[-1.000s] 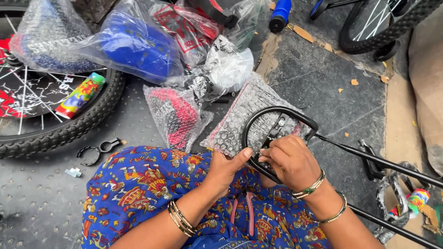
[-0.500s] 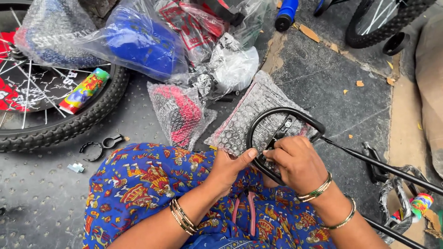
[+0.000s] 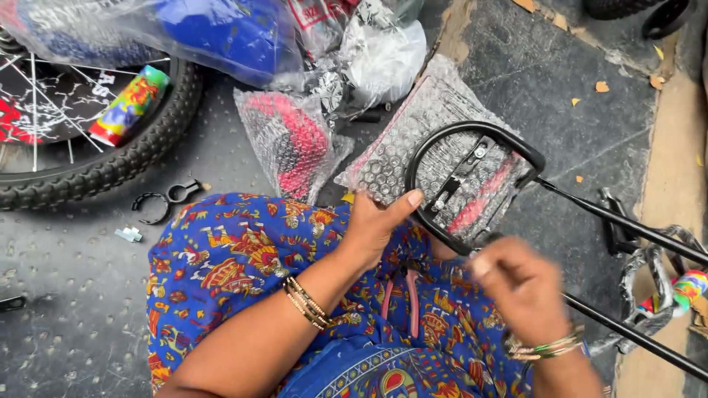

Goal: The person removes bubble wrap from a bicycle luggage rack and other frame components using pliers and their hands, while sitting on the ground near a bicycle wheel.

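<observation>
Black metal curves under my fingers: my left hand [image 3: 372, 225] grips the near left side of a black bicycle carrier frame [image 3: 457, 133], thumb pressed along its rounded loop. The frame rests over my lap, on my blue patterned dress [image 3: 236, 258], and its two thin black stays [image 3: 627, 225] run off to the right. My right hand [image 3: 520, 287] hovers just near of the loop's near edge; it is blurred, fingers curled in, and I cannot tell whether it holds anything. Under the loop lies a bubble-wrapped packet [image 3: 428, 125] showing pink through the wrap, and just left of it another bubble-wrapped bundle [image 3: 284, 140] with red and pink inside. On the floor to the far left sits a bicycle wheel [image 3: 96, 169] with a knobbly tyre and a rainbow-coloured tube [image 3: 129, 103] lying on it. Near that tyre lies a small black clamp [image 3: 166, 199].
</observation>
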